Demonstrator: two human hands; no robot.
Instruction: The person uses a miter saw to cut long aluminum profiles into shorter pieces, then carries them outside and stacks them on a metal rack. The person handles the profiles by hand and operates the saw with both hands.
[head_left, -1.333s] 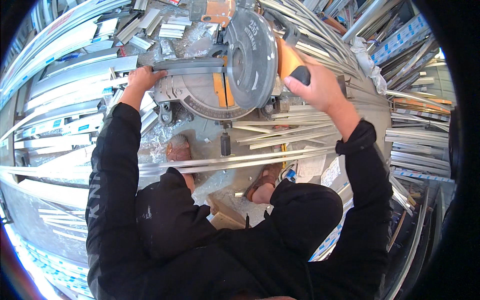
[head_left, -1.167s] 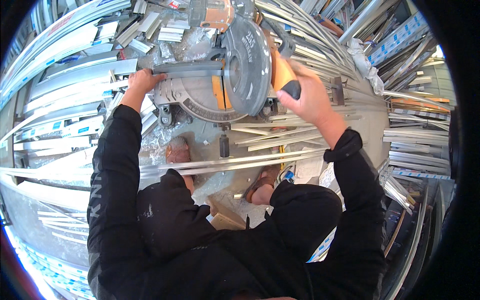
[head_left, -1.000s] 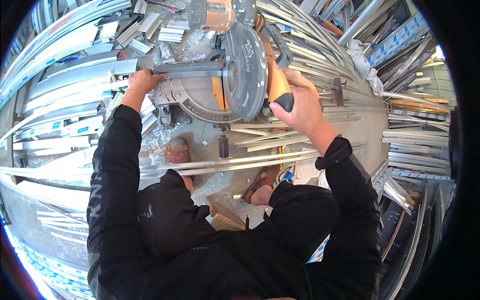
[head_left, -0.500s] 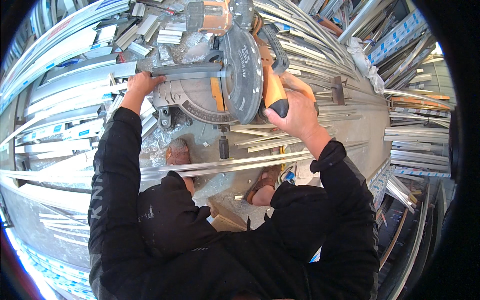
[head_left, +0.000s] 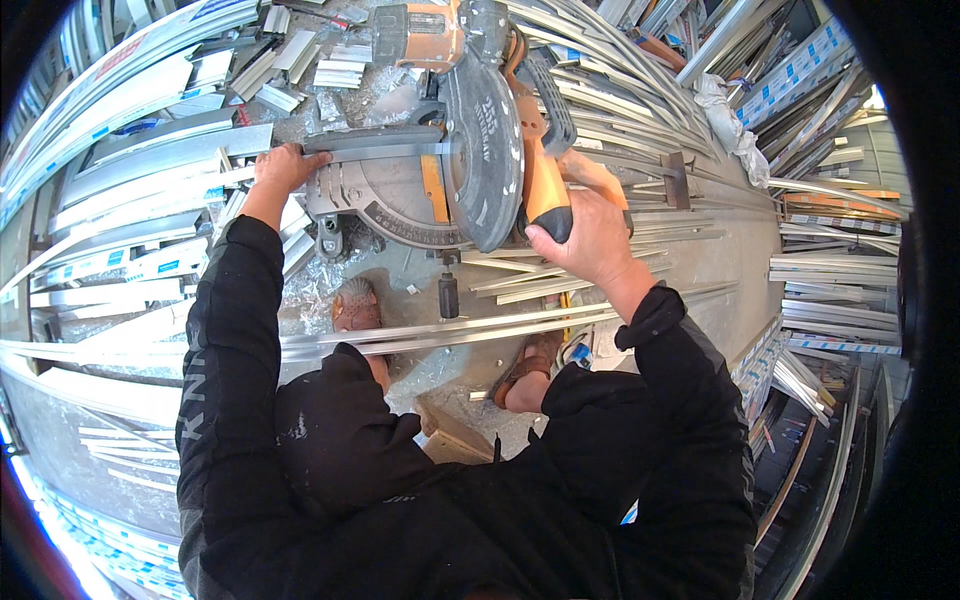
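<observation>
Gripping the orange saw handle (head_left: 545, 190) w/ my right hand (head_left: 590, 240), fingers wrapped tight; my left hand (head_left: 285, 168) presses flat on the aluminium strip (head_left: 375, 150) against the fence. The mitre saw (head_left: 440, 150) sits centre-top on the floor, blade guard (head_left: 485, 150) tilted. Long profile (head_left: 450, 330) crosses btwn saw & my sandalled feet (head_left: 357, 305). Stacked profiles (head_left: 120, 200) crowd left, more lengths (head_left: 830, 270) right; offcuts (head_left: 320, 65) behind. Little free room, only dusty floor (head_left: 700, 270) right of my wrist.
</observation>
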